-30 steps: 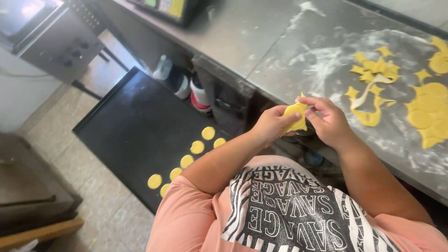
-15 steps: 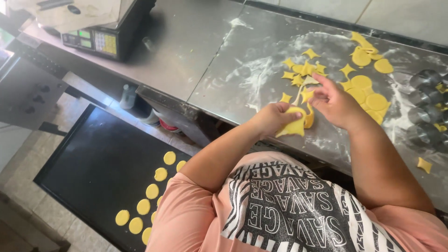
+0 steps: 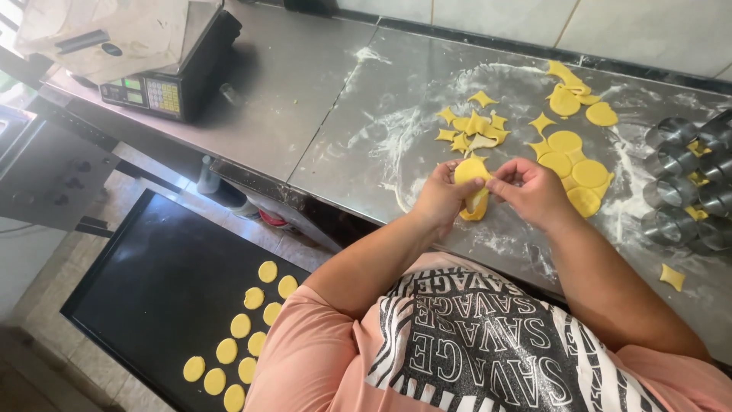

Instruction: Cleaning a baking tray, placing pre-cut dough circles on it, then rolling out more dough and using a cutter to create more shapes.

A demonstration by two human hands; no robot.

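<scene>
My left hand (image 3: 440,197) and my right hand (image 3: 531,192) meet over the floured steel counter (image 3: 396,145), both pinching one lump of yellow dough scraps (image 3: 473,187) held just above the surface. Beyond the hands lies a small pile of star-shaped dough offcuts (image 3: 473,126). To the right of my right hand sit several round yellow dough discs (image 3: 576,164). More discs and offcuts (image 3: 572,95) lie further back near the wall.
A black baking tray (image 3: 152,290) stands low at the left with several dough discs (image 3: 240,328) in rows. A weighing scale (image 3: 164,72) under paper sits at the counter's far left. Round metal cutters (image 3: 682,183) cluster at the right, with one offcut (image 3: 672,276) near the front edge.
The view has swung right, from the tray toward the counter. Both hands have carried the dough scraps forward over the counter and keep pressing them together.
</scene>
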